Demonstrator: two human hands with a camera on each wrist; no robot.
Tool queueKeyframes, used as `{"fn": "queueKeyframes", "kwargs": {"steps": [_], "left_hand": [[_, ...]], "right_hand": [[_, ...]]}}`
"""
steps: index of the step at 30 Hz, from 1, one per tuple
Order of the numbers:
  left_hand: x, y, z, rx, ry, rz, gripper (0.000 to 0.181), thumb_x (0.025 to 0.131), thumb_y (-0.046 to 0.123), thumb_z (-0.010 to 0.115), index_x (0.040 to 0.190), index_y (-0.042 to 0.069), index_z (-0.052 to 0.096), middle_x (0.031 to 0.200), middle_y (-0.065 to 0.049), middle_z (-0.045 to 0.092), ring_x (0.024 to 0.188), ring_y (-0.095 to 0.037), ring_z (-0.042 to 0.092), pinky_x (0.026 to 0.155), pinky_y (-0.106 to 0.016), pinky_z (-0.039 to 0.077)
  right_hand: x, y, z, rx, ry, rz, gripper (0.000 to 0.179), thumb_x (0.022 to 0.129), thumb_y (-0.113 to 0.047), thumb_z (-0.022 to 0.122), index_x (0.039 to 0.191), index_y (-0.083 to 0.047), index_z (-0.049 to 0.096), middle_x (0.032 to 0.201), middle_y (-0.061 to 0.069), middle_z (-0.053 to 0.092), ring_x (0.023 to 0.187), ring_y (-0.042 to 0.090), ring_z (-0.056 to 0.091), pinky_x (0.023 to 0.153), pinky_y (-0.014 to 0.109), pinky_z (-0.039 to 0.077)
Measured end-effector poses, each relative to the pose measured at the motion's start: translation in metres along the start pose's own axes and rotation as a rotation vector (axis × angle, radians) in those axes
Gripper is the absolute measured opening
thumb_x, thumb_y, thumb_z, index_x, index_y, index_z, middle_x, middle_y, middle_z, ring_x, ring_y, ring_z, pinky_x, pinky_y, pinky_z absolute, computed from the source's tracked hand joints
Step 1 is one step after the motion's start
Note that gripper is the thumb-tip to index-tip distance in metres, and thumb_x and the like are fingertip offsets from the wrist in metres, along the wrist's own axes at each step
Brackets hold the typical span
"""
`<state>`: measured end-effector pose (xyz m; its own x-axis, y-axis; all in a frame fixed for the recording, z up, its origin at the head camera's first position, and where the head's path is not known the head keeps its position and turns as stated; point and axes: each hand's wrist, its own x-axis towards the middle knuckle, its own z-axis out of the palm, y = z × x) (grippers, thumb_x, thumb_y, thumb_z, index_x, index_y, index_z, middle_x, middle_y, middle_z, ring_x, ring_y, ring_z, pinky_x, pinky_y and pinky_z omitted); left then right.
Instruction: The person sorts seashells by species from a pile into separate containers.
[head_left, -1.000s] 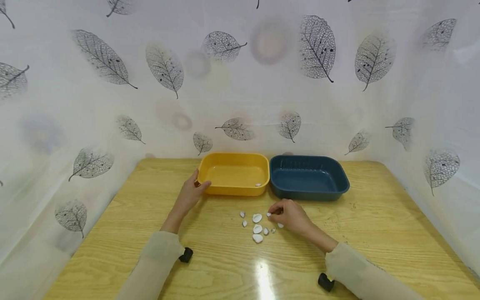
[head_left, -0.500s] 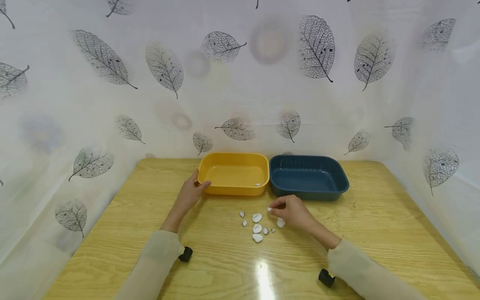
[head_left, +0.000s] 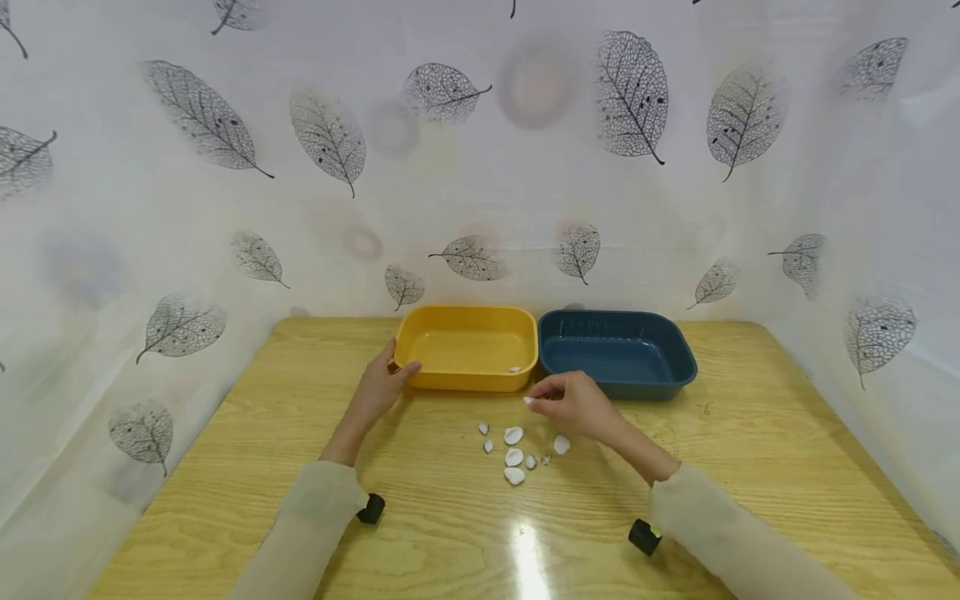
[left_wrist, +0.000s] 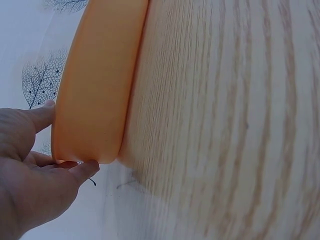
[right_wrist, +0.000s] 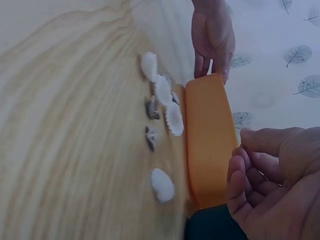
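Note:
My left hand [head_left: 380,385] holds the near left corner of the yellow tub [head_left: 472,382]. In the left wrist view its thumb lies at the rim and the fingers reach round the end wall. Between thumb and fingertips, my right hand [head_left: 581,406] pinches a small white seashell [head_left: 528,401], just in front of where the two tubs meet. The right wrist view hides that shell behind the fingers. Several white and greyish shells lie on the table below, among them a ribbed shell [right_wrist: 163,90] and a smooth white shell [head_left: 562,444]. One small shell [head_left: 515,369] rests inside the yellow tub.
A dark blue tub [head_left: 618,389] stands against the right end of the yellow one. Both sit near the back edge of the wooden table [head_left: 450,533]. Behind hangs a pale curtain [head_left: 480,167] printed with leaves.
My right hand has lifted the small shell away from the others and carried it back toward the tubs and slightly left. The left hand stays on the yellow tub.

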<state>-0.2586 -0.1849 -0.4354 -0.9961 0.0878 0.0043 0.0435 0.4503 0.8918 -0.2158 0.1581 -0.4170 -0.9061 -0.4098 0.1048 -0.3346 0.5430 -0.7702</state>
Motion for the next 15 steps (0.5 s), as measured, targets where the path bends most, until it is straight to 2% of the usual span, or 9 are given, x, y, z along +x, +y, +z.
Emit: {"fn": "queueKeyframes", "kwargs": {"steps": [6,12,15], "left_hand": [[-0.001,0.002,0.0,-0.013,-0.001,-0.001,0.079,0.108,0.021,0.058,0.161,-0.009,0.007,0.168,-0.027,0.011,0.149,-0.043,0.031,0.117,-0.05,0.037],[-0.001,0.001,0.0,-0.022,0.001,0.004,0.079,0.108,0.02,0.058,0.161,-0.009,0.008,0.167,-0.028,0.013,0.148,-0.043,0.032,0.116,-0.05,0.038],[-0.001,0.001,0.0,-0.022,0.001,0.007,0.079,0.108,0.02,0.058,0.161,-0.009,0.008,0.167,-0.028,0.013,0.149,-0.043,0.031,0.117,-0.049,0.038]], "right_hand": [[0.011,-0.012,-0.008,0.076,-0.019,0.023,0.02,0.098,-0.014,0.073,0.11,0.002,0.077,0.092,0.018,0.073,0.064,0.018,0.056,0.053,0.026,0.048],[0.028,-0.014,-0.011,0.053,0.029,0.01,0.022,0.098,-0.016,0.073,0.111,0.001,0.078,0.095,0.013,0.075,0.067,0.016,0.058,0.057,0.027,0.048],[0.036,-0.014,-0.011,0.057,0.053,0.026,0.023,0.098,-0.017,0.073,0.113,0.0,0.078,0.096,0.015,0.075,0.067,0.02,0.058,0.057,0.028,0.048]]}}
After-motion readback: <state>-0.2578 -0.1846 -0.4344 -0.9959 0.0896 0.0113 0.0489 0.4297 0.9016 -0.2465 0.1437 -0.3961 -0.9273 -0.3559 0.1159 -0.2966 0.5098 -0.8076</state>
